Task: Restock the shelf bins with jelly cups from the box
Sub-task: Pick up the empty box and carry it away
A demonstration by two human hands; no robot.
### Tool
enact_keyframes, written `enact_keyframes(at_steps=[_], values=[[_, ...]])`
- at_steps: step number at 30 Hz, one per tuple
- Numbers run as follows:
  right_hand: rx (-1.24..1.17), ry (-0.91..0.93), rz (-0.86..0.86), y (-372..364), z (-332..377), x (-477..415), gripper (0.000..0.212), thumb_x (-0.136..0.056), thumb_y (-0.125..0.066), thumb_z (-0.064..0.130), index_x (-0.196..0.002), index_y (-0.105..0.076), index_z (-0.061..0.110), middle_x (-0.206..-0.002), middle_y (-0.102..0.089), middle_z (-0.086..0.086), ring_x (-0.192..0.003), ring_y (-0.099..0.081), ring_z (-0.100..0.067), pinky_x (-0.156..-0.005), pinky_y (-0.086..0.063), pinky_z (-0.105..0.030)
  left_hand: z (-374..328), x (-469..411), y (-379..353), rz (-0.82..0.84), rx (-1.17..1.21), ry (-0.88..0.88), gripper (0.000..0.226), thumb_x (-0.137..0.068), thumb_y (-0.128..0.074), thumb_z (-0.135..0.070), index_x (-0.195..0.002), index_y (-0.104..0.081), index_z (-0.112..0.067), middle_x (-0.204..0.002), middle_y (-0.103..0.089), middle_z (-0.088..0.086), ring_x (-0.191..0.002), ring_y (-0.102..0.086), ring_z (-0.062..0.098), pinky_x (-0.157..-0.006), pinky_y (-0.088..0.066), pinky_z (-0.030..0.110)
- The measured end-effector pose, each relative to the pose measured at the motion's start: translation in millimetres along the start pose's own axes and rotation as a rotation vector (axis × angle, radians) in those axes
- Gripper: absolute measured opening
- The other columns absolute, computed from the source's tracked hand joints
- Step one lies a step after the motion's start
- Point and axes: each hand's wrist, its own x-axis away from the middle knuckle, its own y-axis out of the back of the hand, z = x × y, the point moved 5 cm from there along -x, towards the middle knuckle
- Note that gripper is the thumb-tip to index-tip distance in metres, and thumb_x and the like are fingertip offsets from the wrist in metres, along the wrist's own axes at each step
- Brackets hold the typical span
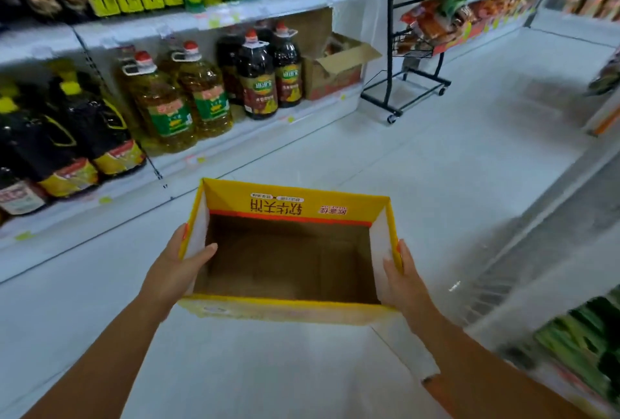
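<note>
Gripping one open yellow box [295, 205] by its two side walls — left hand [171, 267] on one, right hand [407, 284] on the other, thumbs inside. Held above white floor [436, 167], bare brown bottom showing.

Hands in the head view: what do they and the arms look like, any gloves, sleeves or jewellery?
Both are bare. The left hand and right hand wear no gloves, and no rings, watch or bracelets show. No sleeves reach the forearms in view. The fingers end in longish nails; some look orange, perhaps polish or a tint off the box.
</note>
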Motion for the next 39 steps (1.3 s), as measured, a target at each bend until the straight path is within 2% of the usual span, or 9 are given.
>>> enact_keyframes(at_steps=[5, 11, 15, 20, 29, 33, 36, 39], values=[[0.037, 0.049, 0.038, -4, 86, -60, 0.059, -0.101, -0.034, 0.045, -0.153, -0.009, 0.032, -0.158, -0.023, 0.002, -0.141, -0.03, -0.03, -0.115, -0.028, -0.049, -54, -44, 24, -0.058, 0.035, 0.09, 0.075, -0.086, -0.063, -0.054, -0.149, -0.022, -0.046, -0.153, -0.036, -0.006, -0.135, -0.04, 0.029, -0.106, -0.038, 0.048], [0.145, 0.045, 0.081, 23, 235, -44, 0.061, -0.099, -0.034, 0.05, -0.153, -0.011, 0.031, -0.156, -0.029, 0.001, -0.138, -0.036, -0.029, -0.111, -0.035, -0.048, -171, -39, 110, -0.065, 0.091, 0.176, 0.071, -0.092, -0.059, -0.043, -0.151, -0.021, -0.04, -0.155, -0.031, -0.007, -0.139, -0.034, 0.026, -0.108, -0.032, 0.045], [0.207, 0.022, 0.036, 64, 337, -22, 0.059, -0.1, -0.034, 0.049, -0.153, -0.015, 0.031, -0.153, -0.035, 0.001, -0.135, -0.041, -0.029, -0.109, -0.037, -0.046, -266, -27, 162, -0.015, 0.086, 0.21, 0.071, -0.093, -0.058, -0.042, -0.152, -0.018, -0.041, -0.157, -0.027, -0.008, -0.142, -0.03, 0.026, -0.11, -0.03, 0.046], [0.236, -0.037, -0.039, 124, 417, -28, 0.055, -0.1, -0.036, 0.044, -0.151, -0.022, 0.032, -0.149, -0.042, -0.001, -0.131, -0.046, -0.03, -0.105, -0.037, -0.042, -367, -34, 182, 0.076, 0.093, 0.224, 0.073, -0.09, -0.061, -0.046, -0.15, -0.019, -0.045, -0.158, -0.022, -0.013, -0.145, -0.025, 0.02, -0.112, -0.027, 0.046], [0.22, -0.076, -0.109, 225, 495, -147, 0.057, -0.099, -0.039, 0.046, -0.151, -0.02, 0.034, -0.147, -0.044, -0.004, -0.127, -0.049, -0.033, -0.101, -0.04, -0.043, -522, -116, 109, 0.169, 0.117, 0.096, 0.07, -0.094, -0.06, -0.035, -0.152, -0.021, -0.038, -0.159, -0.02, -0.01, -0.145, -0.022, 0.019, -0.113, -0.025, 0.043], [0.205, -0.092, -0.169, 272, 519, -207, 0.056, -0.099, -0.041, 0.045, -0.151, -0.024, 0.033, -0.147, -0.045, -0.004, -0.128, -0.048, -0.033, -0.103, -0.04, -0.043, -578, -167, 62, 0.239, 0.116, 0.087, 0.071, -0.094, -0.06, -0.034, -0.153, -0.021, -0.035, -0.159, -0.02, -0.008, -0.145, -0.023, 0.019, -0.113, -0.024, 0.042], [0.196, -0.117, -0.219, 308, 534, -253, 0.055, -0.098, -0.044, 0.044, -0.149, -0.027, 0.033, -0.146, -0.046, -0.004, -0.127, -0.049, -0.033, -0.103, -0.04, -0.045, -617, -213, 21, 0.308, 0.117, 0.081, 0.07, -0.093, -0.06, -0.036, -0.151, -0.021, -0.04, -0.159, -0.02, -0.011, -0.145, -0.024, 0.019, -0.112, -0.025, 0.042], [0.194, -0.148, -0.307, 347, 542, -299, 0.053, -0.098, -0.044, 0.043, -0.148, -0.031, 0.033, -0.144, -0.048, -0.003, -0.126, -0.049, -0.033, -0.102, -0.04, -0.044, -655, -260, -33, 0.384, 0.113, 0.079, 0.067, -0.096, -0.057, -0.028, -0.151, -0.021, -0.039, -0.159, -0.018, -0.012, -0.146, -0.022, 0.018, -0.112, -0.025, 0.042]])
